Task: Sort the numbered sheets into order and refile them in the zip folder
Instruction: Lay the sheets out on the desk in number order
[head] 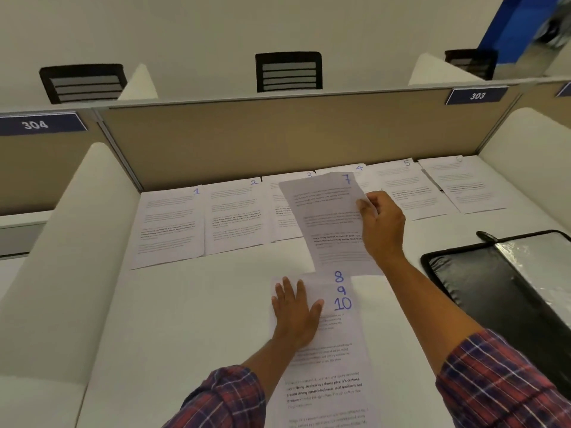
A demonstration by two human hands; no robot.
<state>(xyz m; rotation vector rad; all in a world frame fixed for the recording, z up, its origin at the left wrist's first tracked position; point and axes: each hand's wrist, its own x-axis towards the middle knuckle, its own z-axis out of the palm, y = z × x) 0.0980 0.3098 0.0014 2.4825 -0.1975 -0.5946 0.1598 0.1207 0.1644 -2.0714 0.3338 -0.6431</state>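
Right hand (383,227) pinches sheet 7 (330,217) by its edge; left hand (296,316), flat, pins the 8-9-10 stack (330,362). I'd lay 7 squarely, number showing.

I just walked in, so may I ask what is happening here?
Sorting is under way: sheets 1 to 5 lie in a row by the partition. The right hand holds sheet 7 above them; the left hand presses flat on sheets 8, 9 and 10. The zip folder lies at the right.
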